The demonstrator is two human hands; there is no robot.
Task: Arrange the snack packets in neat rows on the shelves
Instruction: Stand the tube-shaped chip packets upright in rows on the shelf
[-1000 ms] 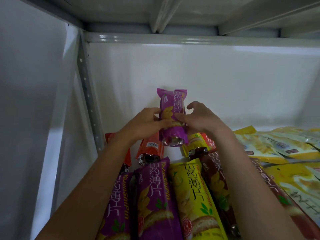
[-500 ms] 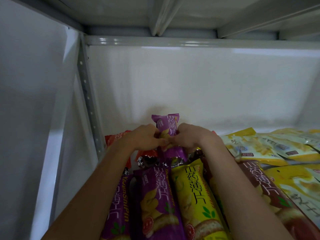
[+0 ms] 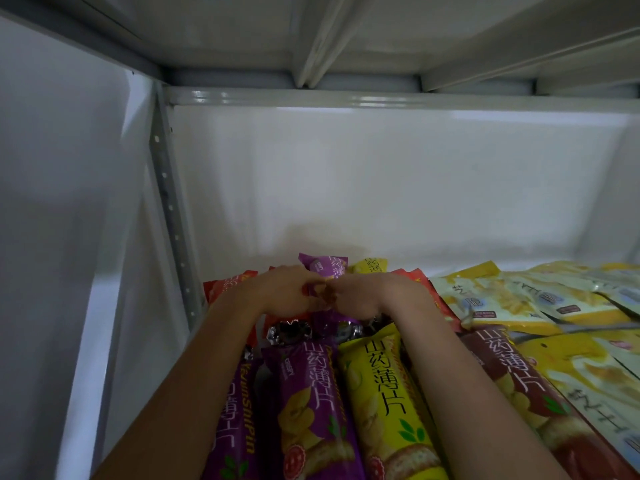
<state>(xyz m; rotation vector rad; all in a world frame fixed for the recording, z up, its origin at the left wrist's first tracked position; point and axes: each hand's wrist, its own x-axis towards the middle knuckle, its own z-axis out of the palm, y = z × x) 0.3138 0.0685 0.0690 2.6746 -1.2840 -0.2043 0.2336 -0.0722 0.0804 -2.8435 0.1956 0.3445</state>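
A white back wall point(image 3: 381, 188) stands behind everything. A grey metal post point(image 3: 169, 206) with a row of little holes runs up the left side, next to a plain white side wall point(image 3: 59, 202). Up top, grey metal bars point(image 3: 311, 39) cross under the board above.

Both hands meet at the back of the shelf point(image 3: 398, 261): the left hand point(image 3: 282, 294) and right hand point(image 3: 363, 296) pinch a purple packet point(image 3: 323, 270) lying among the back row. In front lie a purple tube point(image 3: 311, 403) and a yellow tube point(image 3: 384, 400) side by side; flat yellow packets point(image 3: 519, 299) spread to the right.
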